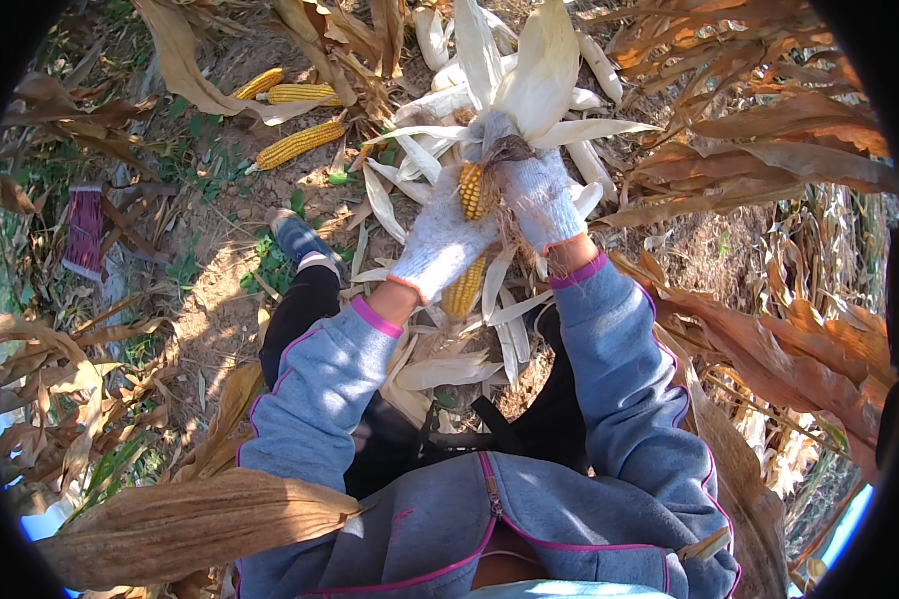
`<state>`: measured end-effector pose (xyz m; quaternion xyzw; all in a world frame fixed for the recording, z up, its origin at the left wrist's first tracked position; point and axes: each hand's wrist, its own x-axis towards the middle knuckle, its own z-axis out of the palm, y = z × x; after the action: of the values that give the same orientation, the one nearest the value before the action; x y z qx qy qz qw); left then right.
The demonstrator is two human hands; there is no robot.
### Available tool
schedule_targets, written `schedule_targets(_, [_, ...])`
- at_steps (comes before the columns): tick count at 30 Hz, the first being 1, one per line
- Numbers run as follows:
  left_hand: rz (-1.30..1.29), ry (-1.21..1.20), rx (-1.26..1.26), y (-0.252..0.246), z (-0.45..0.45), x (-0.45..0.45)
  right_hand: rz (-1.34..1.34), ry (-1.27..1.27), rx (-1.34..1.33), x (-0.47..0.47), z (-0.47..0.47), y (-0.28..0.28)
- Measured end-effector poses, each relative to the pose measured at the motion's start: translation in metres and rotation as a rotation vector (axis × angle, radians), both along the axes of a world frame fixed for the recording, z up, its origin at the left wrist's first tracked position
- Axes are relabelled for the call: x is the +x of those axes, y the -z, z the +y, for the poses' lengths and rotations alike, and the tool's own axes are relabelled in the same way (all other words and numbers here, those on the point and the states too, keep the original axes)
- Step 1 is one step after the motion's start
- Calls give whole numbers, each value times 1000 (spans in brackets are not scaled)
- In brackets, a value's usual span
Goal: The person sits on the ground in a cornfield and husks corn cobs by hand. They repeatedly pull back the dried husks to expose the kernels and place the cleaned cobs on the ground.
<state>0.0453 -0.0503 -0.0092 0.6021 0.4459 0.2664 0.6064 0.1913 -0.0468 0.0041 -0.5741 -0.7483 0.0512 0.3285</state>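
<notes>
In a white knit glove with an orange cuff, my left hand [449, 232] grips an ear of yellow corn [464, 288], whose kernels show above and below the glove. Close beside it, my gloved right hand [543, 198] is closed on peeled-back pale husk [543, 67] with brown silk at the ear's upper part. The husk leaves fan out above both gloves. The fingertips of both hands are partly hidden by husk and silk.
Husked yellow cobs [300, 144] lie on bare soil at the upper left. Ears in pale husks [599, 67] are heaped beyond my hands. Loose husks [449, 371] lie between my legs. Dry corn leaves [786, 127] crowd both sides. A small maroon-topped stool [85, 230] stands at the left.
</notes>
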Motion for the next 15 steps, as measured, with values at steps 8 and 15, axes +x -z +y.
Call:
schedule_targets(8, [35,5,30,-14,-1,0,1,32,-158,6,-6,-9])
schedule_targets(15, [-25,-5,-44,-15,-1,-1,1545,84,-540,-9,0,-20])
